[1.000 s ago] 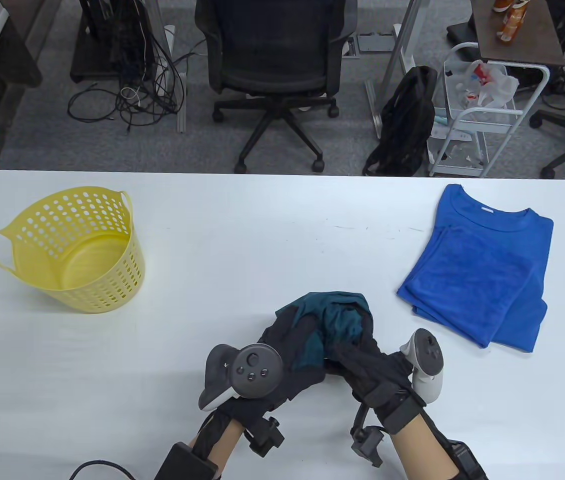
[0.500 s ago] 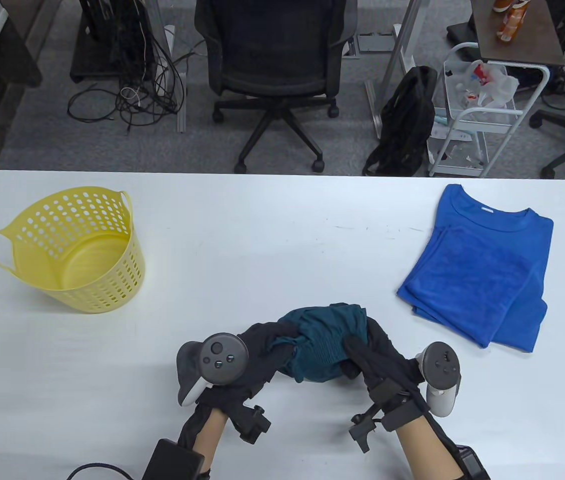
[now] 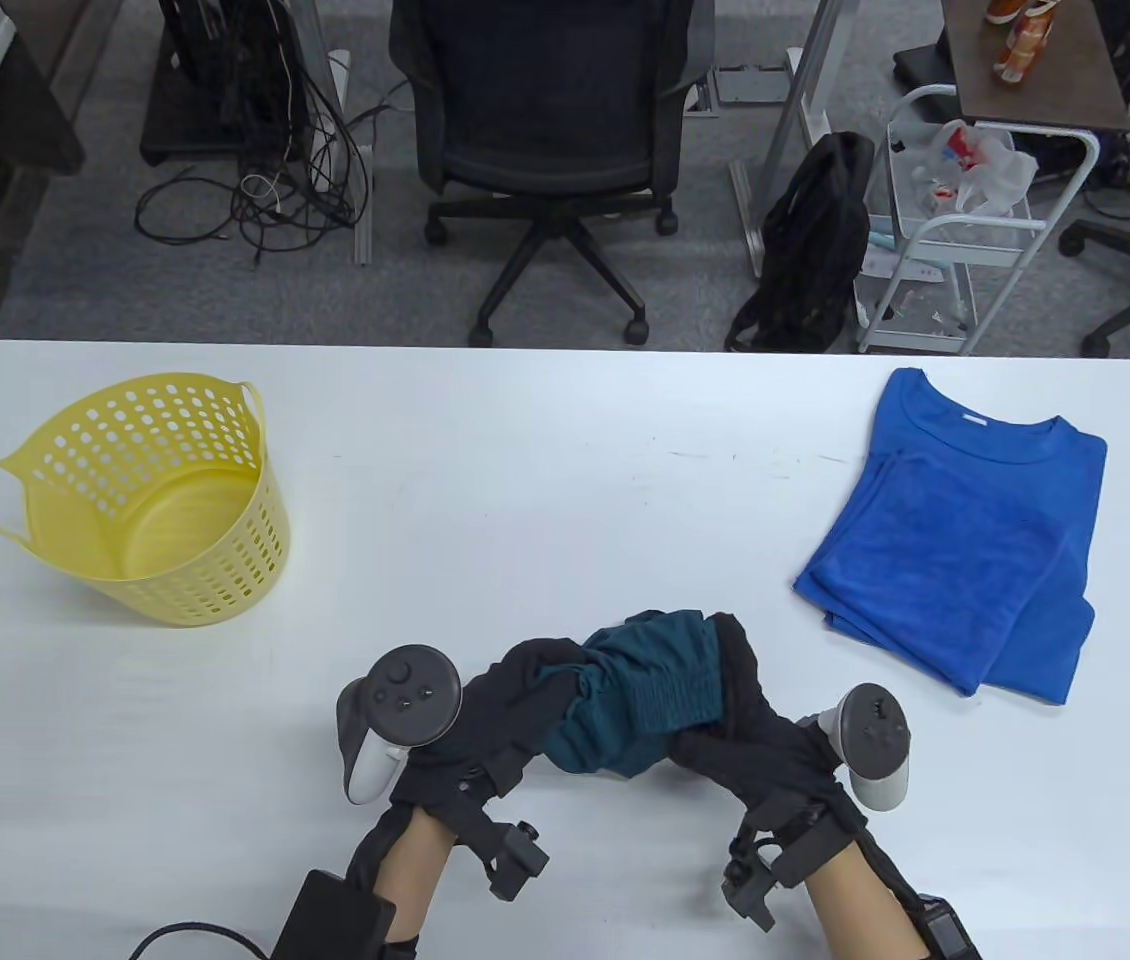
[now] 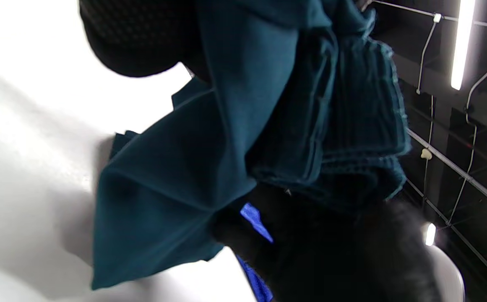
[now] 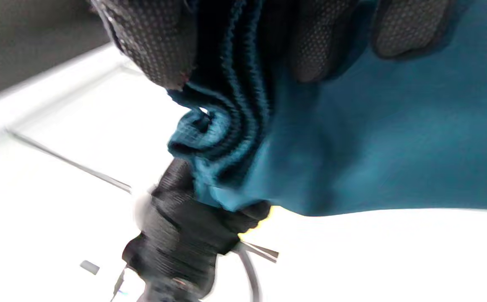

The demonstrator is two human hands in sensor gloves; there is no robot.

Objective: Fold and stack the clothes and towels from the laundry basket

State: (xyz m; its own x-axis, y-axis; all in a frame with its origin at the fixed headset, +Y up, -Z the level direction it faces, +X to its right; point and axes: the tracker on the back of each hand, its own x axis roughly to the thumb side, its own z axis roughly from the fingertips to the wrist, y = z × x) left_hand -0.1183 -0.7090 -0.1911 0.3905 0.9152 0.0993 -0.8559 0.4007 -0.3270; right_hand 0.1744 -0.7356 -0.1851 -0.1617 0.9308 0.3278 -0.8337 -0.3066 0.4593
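While both hands, left hand [image 3: 515, 690] and right hand [image 3: 745, 730], grip the bunched teal garment [image 3: 640, 695], right of the emptied basket [image 3: 140, 500], one blue stack [image 3: 960, 540] beyond it lies folded.

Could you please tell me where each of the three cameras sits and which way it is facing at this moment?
Table view: overhead, looking down at the white table; shows left hand and right hand gripping the teal garment, yellow basket, folded blue shirt.
Left wrist view: on the left wrist, tilted upward; gloved fingers, garment, ceiling lights.
Right wrist view: on the right wrist, close; gloved fingers, garment.
All share the teal garment.
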